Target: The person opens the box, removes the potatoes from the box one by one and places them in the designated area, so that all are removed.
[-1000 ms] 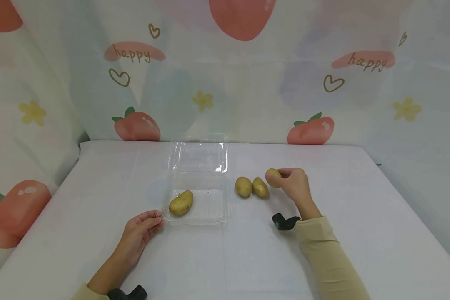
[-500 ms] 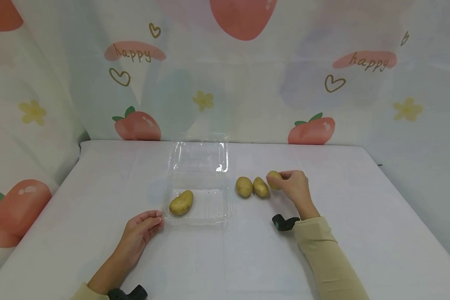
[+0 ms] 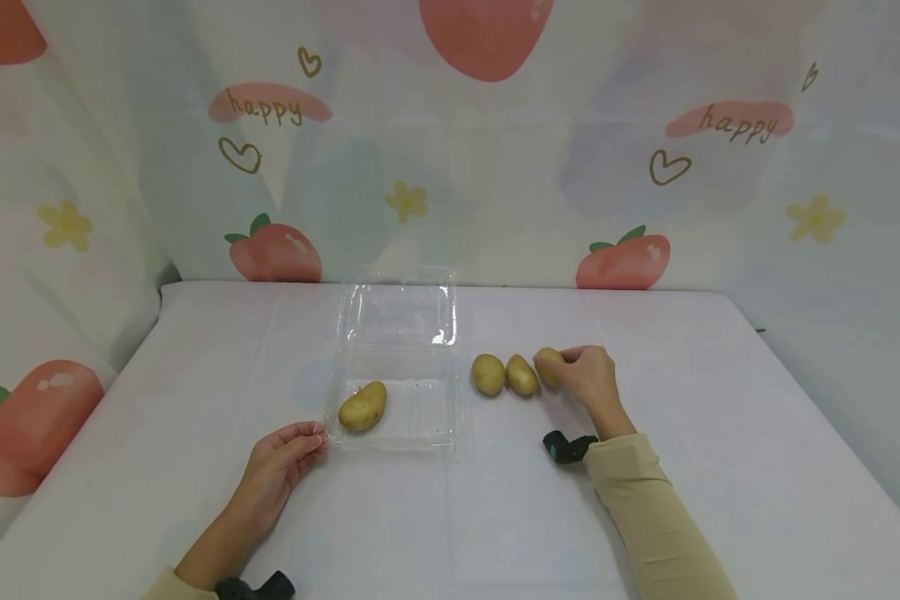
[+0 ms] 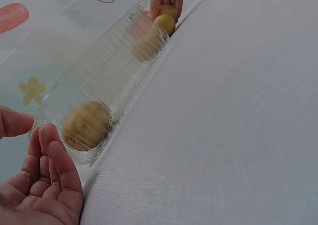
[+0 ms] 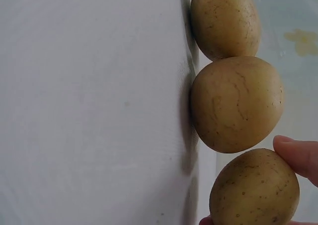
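Your left hand (image 3: 281, 467) nearest: fingers relaxed, holding nothing, tips at front-left corner of clamshell (image 3: 450, 437) (thin, flimsy plastic; likely slides if nudged). One potato (image 3: 362, 406) inside tray. Further out, your right hand (image 3: 588, 375) pinches end potato (image 3: 546, 364), just beside two others (image 3: 504, 374) on table (image 3: 720, 433). Potato looks firm, fairly light, skin matte; take it across middle.

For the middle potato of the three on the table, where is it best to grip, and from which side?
Probably from above, fingers on the front and back flanks of the middle potato. Its left neighbour and the potato in the right hand sit close on both sides, so those are blocked.
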Motion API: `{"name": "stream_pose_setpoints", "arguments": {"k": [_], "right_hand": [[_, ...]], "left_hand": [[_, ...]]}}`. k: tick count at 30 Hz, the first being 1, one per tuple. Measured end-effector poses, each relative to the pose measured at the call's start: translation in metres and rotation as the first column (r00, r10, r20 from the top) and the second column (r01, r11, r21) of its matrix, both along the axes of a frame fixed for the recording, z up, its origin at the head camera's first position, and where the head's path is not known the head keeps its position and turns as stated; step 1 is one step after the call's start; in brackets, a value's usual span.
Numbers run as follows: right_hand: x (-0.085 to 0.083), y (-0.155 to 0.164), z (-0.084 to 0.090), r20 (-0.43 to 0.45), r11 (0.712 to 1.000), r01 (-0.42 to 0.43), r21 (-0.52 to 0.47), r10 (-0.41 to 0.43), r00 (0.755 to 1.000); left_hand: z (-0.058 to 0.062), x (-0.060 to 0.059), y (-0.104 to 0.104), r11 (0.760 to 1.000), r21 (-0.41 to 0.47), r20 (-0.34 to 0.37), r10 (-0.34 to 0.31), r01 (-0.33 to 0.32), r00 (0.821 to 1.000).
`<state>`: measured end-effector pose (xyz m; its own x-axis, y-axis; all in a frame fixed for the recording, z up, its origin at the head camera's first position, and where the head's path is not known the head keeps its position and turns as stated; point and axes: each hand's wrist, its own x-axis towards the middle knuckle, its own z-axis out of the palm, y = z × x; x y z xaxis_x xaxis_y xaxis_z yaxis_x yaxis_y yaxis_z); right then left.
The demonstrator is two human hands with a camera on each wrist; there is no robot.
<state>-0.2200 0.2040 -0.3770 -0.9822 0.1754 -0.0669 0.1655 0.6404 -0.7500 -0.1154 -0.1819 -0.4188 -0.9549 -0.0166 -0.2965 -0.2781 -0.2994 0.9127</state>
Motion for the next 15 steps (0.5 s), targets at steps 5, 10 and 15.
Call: {"name": "stream_pose_setpoints", "arguments": {"k": [5, 10, 15], "right_hand": [[-0.0004, 0.0005, -0.0028, 0.004, 1.0, 0.0, 0.02, 0.0, 1.0], [0.0004, -0.0001, -0.0043, -0.021, 0.998, 0.006, 0.068, -0.005, 1.0], [0.0018, -0.0024, -0.0035, -0.034, 0.995, -0.01, 0.098, 0.014, 0.999]], "left_hand": [[-0.0047, 0.0009, -0.0026, 0.999, 0.032, -0.088, -0.034, 0.037, 0.996], [-0.0049, 0.0006, -0.0027, 0.999, 0.029, -0.085, -0.028, 0.031, 0.996], [0.0, 0.0005, -0.0003, 1.0, 0.008, -0.021, -0.001, 0.001, 1.0]]}}
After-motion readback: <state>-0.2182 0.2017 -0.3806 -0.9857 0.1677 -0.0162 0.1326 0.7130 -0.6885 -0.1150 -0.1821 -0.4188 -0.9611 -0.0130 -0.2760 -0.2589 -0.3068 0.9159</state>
